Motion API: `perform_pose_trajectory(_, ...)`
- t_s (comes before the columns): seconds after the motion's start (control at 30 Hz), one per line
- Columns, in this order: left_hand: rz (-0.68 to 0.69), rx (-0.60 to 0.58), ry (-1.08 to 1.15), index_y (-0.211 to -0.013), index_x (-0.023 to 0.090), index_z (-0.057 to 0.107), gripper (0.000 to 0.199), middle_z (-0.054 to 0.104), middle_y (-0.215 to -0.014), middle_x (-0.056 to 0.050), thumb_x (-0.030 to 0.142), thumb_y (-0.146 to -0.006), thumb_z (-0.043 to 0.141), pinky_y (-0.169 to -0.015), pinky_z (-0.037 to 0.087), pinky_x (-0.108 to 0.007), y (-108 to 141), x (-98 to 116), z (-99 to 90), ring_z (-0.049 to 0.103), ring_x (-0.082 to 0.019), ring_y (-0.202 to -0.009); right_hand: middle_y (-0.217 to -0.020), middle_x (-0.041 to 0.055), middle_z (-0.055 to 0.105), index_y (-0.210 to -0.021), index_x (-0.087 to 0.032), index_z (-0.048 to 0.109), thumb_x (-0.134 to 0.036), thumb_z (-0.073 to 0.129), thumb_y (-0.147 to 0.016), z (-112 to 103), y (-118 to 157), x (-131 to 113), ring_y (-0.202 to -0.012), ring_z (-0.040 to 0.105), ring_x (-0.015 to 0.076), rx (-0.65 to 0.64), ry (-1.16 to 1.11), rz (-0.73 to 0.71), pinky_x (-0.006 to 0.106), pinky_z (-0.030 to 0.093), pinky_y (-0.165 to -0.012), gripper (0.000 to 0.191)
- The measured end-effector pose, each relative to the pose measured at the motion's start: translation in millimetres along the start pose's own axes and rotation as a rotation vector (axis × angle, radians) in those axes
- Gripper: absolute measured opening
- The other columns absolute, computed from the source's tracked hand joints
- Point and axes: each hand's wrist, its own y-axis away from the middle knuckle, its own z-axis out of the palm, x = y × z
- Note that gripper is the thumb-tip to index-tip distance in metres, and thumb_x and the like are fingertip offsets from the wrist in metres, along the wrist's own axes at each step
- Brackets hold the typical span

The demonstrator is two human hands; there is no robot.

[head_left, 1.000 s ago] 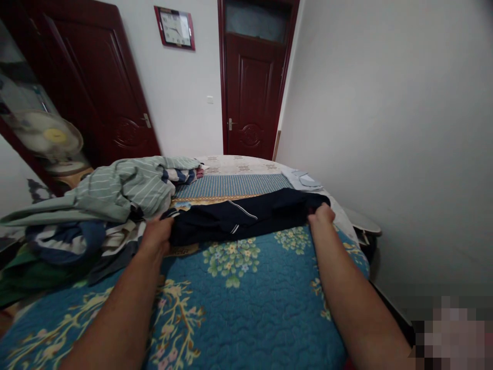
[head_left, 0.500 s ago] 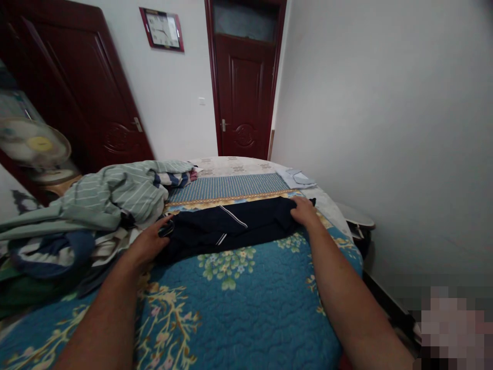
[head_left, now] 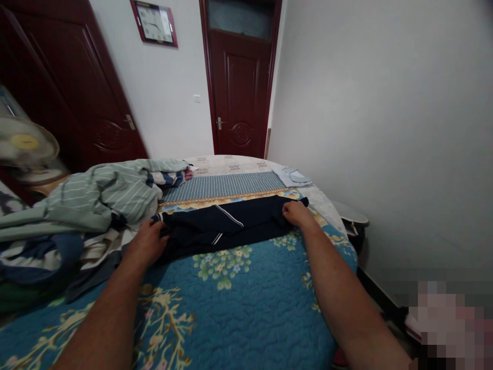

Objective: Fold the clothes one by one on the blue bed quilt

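Observation:
A dark navy garment with white double stripes lies folded into a long band across the blue floral quilt. At its left end, my left hand is closed on the cloth, beside a white-striped edge. My right hand grips the garment near its right end, fingers curled into the fabric. A small dark tip of cloth shows beyond the right hand.
A heap of clothes with a green striped garment on top lies at the left. A folded light-blue garment is at the far right of the bed. A fan stands far left; a wall rises on the right.
My left hand's fingers have closed on the garment's left end. My right hand has shifted slightly inward and its fingers are more curled. The whole view has moved a little.

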Motion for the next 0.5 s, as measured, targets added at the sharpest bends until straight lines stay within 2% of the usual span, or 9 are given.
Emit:
perform_pose_trajectory(0.07,0.012,0.047,0.018,-0.118,0.019,0.073,0.035,0.064,-0.139,-0.018,0.034,-0.088,0.061,-0.111,0.049,-0.042,0.5,4.0,-2.6,0.061,-0.037,-0.132,-0.103,0.0126,0.077,-0.077,-0.019,0.07,-0.022,0.071,-0.082,3.3,-6.8,1.3,-0.123,0.064,0.0307,0.091,-0.265,0.101,0.043,0.044,-0.114,0.006)
perform_pose_trajectory(0.13,-0.007,0.065,0.036,-0.121,0.018,0.07,0.036,0.069,-0.132,-0.018,0.036,-0.092,0.057,-0.106,0.052,-0.042,1.1,7.4,-5.0,0.065,-0.036,-0.126,-0.099,0.0128,0.075,-0.078,-0.019,0.066,-0.024,0.067,-0.084,2.2,-15.9,3.8,-0.119,0.066,0.0302,0.217,-0.47,0.18,0.042,0.048,-0.11,0.008)
perform_pose_trajectory(0.27,-0.097,0.041,0.053,-0.122,0.019,0.068,0.038,0.075,-0.118,-0.017,0.041,-0.094,0.055,-0.089,0.054,-0.041,2.5,10.5,-8.4,0.072,-0.036,-0.107,-0.09,0.003,0.068,-0.097,-0.023,0.059,-0.029,0.055,-0.09,-10.6,-31.4,14.6,-0.092,0.07,0.0204,0.438,-0.748,0.294,0.035,0.06,-0.088,0.01)
perform_pose_trajectory(0.4,-0.157,-0.013,0.115,-0.113,0.02,0.07,0.036,0.077,-0.099,-0.014,0.046,-0.09,0.062,-0.077,0.053,-0.038,-0.2,5.3,-7.5,0.073,-0.035,-0.095,-0.083,-0.0044,0.061,-0.105,-0.025,0.053,-0.03,0.058,-0.086,-21.7,-35.1,31.0,-0.077,0.067,0.0144,0.548,-0.895,0.363,0.03,0.062,-0.079,0.02)
perform_pose_trajectory(0.5,-0.191,-0.007,0.177,-0.107,0.02,0.072,0.035,0.075,-0.089,-0.012,0.048,-0.086,0.067,-0.073,0.051,-0.037,-4.3,-1.8,-3.7,0.072,-0.034,-0.087,-0.095,0.0003,0.067,-0.115,-0.022,0.058,-0.028,0.06,-0.081,-22.2,-33.5,37.4,-0.091,0.069,0.0188,0.546,-0.886,0.339,0.038,0.062,-0.089,0.035)
